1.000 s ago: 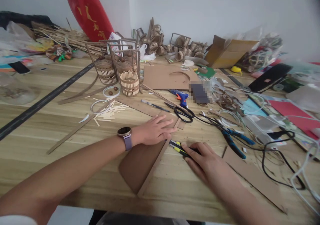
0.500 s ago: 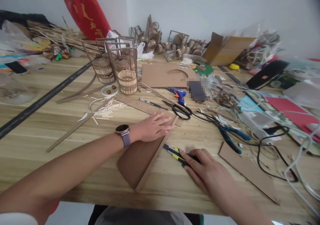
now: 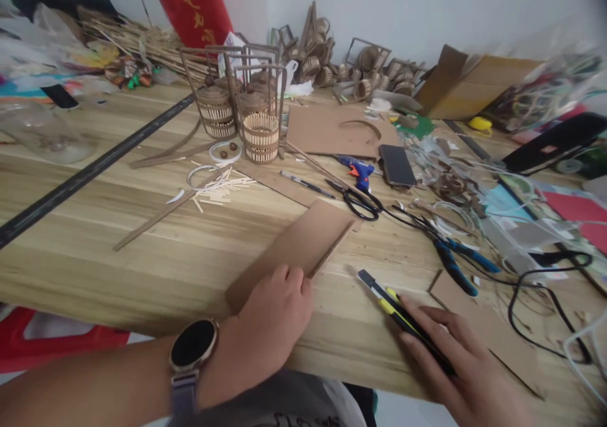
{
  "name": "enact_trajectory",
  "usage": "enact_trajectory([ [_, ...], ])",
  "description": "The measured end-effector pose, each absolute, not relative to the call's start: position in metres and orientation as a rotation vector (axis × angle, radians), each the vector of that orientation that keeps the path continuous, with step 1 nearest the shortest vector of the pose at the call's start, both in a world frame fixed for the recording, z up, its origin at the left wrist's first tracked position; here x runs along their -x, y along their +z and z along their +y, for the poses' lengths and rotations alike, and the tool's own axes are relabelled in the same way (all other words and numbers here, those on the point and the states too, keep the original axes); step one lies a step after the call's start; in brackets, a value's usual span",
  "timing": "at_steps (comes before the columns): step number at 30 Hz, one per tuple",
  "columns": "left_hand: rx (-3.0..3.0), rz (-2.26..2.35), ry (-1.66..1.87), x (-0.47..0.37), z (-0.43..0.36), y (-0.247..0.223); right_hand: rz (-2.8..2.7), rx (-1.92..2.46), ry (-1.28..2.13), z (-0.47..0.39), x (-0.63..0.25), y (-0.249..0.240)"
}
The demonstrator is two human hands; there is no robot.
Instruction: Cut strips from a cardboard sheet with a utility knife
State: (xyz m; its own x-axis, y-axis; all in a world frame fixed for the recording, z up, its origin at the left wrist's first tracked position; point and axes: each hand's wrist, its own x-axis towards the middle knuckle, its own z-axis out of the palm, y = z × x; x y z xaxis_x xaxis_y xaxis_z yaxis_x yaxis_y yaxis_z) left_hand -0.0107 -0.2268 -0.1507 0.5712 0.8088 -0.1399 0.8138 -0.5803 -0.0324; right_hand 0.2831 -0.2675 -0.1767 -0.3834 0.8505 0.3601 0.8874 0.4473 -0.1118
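Note:
A brown cardboard piece [image 3: 303,234] lies at a slant on the wooden table in front of me. My left hand [image 3: 277,316], with a watch on the wrist, is closed over its near end, fingers curled at the right edge; the fingertips are hidden. To the right, my right hand [image 3: 455,351] grips a black and yellow utility knife [image 3: 396,310] apart from the cardboard. Its tip points up and left, and I cannot tell whether the blade is out. A second cardboard strip [image 3: 488,332] lies partly behind the right hand.
Beyond the cardboard lie scissors [image 3: 363,202], a pen [image 3: 307,184], a blue glue gun [image 3: 358,173] and pliers [image 3: 458,266]. Small slatted baskets [image 3: 260,137] stand at back left near thin wooden sticks [image 3: 220,190]. Cables [image 3: 516,313] run along the right, and an open carton [image 3: 474,85] stands behind.
My left hand has slid from lying flat on the cardboard's middle to its near end, fingers now curled. My right hand has drawn the knife rightward, away from the cardboard edge.

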Motion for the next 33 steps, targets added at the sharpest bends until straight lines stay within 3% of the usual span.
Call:
enact_trajectory([
  [14, -3.01, 1.373, 0.125, 0.019, -0.262, -0.179, -2.306, 1.586, -0.019, -0.28, -0.281, -0.173],
  [20, -3.027, 1.325, 0.082, 0.021, -0.262, -0.178, -2.273, 1.573, -0.057, -0.278, -0.279, -0.176],
  [24, -2.88, 1.321, -0.019, 0.028, -0.253, -0.172, -2.303, 1.591, -0.025, -0.276, -0.28, -0.176],
  [29, -2.454, 1.347, 0.32, 0.042, -0.233, -0.174, -2.267, 1.602, -0.029, -0.278, -0.284, -0.174],
  [33, -2.381, 1.33, 0.397, 0.046, -0.227, -0.181, -2.099, 1.783, -0.116, -0.276, -0.294, -0.179],
])
